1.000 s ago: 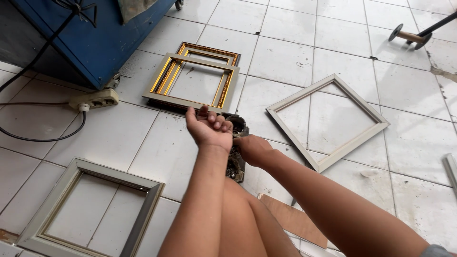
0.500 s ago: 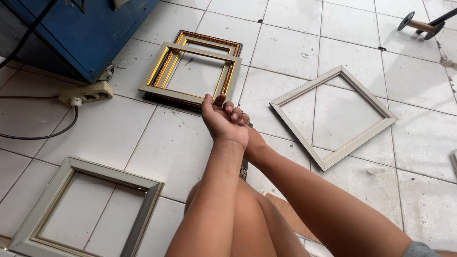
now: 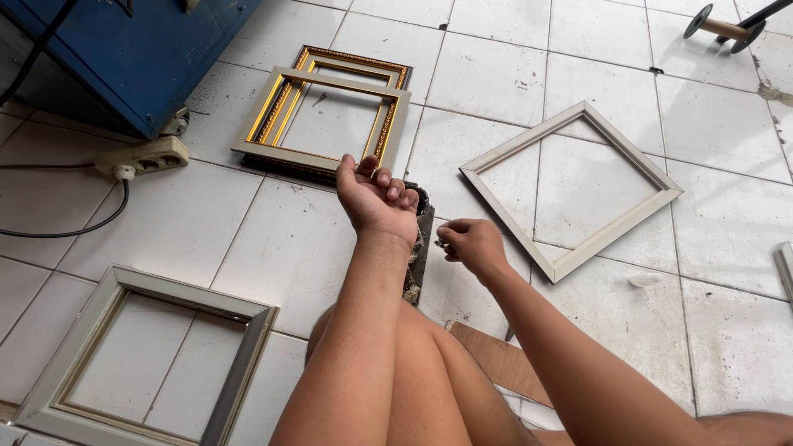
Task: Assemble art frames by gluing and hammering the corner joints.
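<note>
My left hand [image 3: 376,196] is raised palm up over the tiled floor, fingers curled around something small that I cannot make out. My right hand [image 3: 469,244] sits just to its right, fingertips pinched on a tiny object. Under both hands a dark, worn tool [image 3: 420,239] lies on the tiles, mostly hidden. Beyond the left hand is a stack of gold-edged picture frames [image 3: 326,107]. A pale square frame [image 3: 570,186] lies to the right of my right hand.
A grey-white frame [image 3: 149,355] lies at the lower left. A blue metal cabinet [image 3: 124,49] stands at the top left, with a power strip [image 3: 140,155] and black cable beside it. A brown board [image 3: 496,355] lies by my knee. A spool-like tool [image 3: 719,25] rests top right.
My two hands were pressed together over the dark tool; they have come apart, with the right hand drawn down and to the right. The view has shifted slightly.
</note>
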